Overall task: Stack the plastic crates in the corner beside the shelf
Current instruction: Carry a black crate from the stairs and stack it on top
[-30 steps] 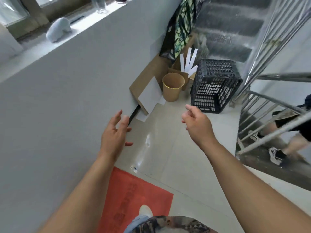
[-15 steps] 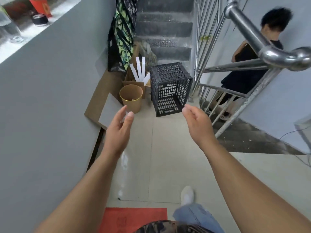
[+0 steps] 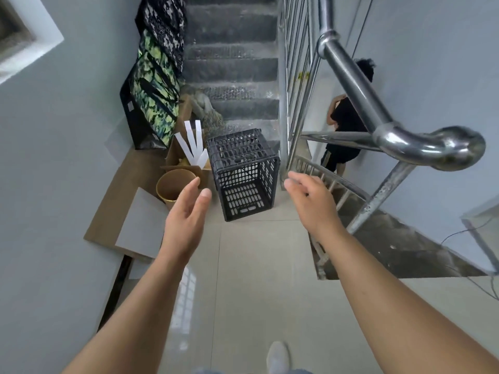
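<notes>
A black perforated plastic crate [image 3: 244, 174] stands on the tiled landing at the foot of the stairs, turned upside down with its solid base up. My left hand [image 3: 186, 211] is held out just left of it and nearer to me, fingers apart, holding nothing. My right hand [image 3: 310, 203] is stretched out on the crate's right side, also open and empty. Neither hand touches the crate. Only one crate is in view.
A brown paper bucket [image 3: 172, 187], a cardboard box with white strips [image 3: 189, 155], flat cardboard [image 3: 127, 211] and patterned bags [image 3: 156, 103] line the left wall. A steel handrail [image 3: 378, 122] borders the right. A person in black [image 3: 345, 130] stands on the lower stairs.
The view has swung from the grey wall to face the crate and stairs. Both hands have stayed raised and open and now frame the crate, which appears closer.
</notes>
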{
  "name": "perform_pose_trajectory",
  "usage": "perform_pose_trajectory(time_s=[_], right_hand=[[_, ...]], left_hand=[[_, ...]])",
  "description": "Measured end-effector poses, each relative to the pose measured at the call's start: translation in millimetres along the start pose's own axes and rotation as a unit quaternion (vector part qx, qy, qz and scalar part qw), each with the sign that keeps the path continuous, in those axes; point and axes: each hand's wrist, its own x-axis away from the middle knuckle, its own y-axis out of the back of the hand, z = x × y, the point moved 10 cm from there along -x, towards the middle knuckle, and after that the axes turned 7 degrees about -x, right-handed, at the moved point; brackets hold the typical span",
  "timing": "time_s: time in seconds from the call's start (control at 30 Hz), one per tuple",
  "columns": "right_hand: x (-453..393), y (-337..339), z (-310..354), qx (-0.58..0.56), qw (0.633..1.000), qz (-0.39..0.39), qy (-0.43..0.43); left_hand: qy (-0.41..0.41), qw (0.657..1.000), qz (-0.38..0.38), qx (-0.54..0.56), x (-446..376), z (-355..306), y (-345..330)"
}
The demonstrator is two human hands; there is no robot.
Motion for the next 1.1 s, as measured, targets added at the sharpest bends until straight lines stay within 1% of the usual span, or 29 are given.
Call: perform_pose_trajectory(time_s=[0.2,0.3,0.57,0.73,0.97,1.1], right_hand=[[-68.4,-5.0,-13.7,0.003,1.000,0.009,0.002],[-103.6,-23.3,-20.0,-0.001,1.000,0.027,-0.008],[-206.5,-71.2,-10.7,0.044,0.997,0.069,-0.004],[-270.4,-101.6,-7.6,0.084,0.991,0.100,0.014],[-345.7,-145.1,-34.2,0.117,0.980,0.158,0.004],[-383.1,-167.2,-66.1,0.114,0.975,0.192,-0.015]], left_hand=[[0.017,1.000,-0.003,-0.005,-52.7,-2.5,-26.0],[0.025,1.000,-0.005,-0.006,-84.1,-0.3,-32.5],[0.049,0.999,-0.008,-0.011,-194.6,22.8,-37.3],[0.051,0.999,0.013,0.009,-259.7,34.1,-48.9],[0.091,0.995,0.026,0.032,-315.4,69.0,-82.5],[0.113,0.994,0.013,0.005,-340.9,89.4,-99.7]])
